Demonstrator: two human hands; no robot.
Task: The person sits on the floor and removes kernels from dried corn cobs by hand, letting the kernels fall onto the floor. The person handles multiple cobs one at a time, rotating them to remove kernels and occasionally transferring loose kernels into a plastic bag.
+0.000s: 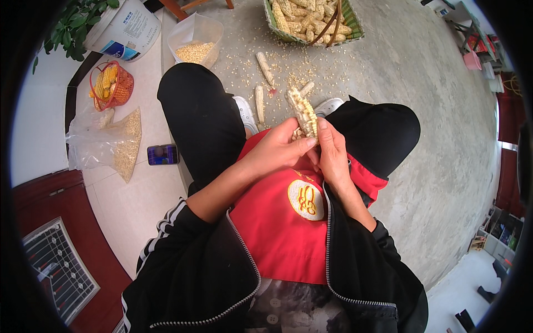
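My left hand (286,143) and my right hand (332,145) both grip the lower end of a corn cob (303,111) above my lap. Much of the cob is bare, while rows of pale kernels remain along its right side. Loose kernels lie between my fingers and the cob. On the concrete floor beyond, a stripped cob (265,68) and another stripped cob (259,104) lie among scattered kernels (287,79). A further cob piece (307,88) shows just behind the held one. My fingertips are partly hidden.
A green woven basket (275,32) of cobs stands ahead, beside a translucent plastic container (195,31) of kernels. At left are a red plastic basket (123,89) of yellow cobs, a plastic bag (129,141) of kernels, a phone (163,155) and a white bucket (135,31) near a plant.
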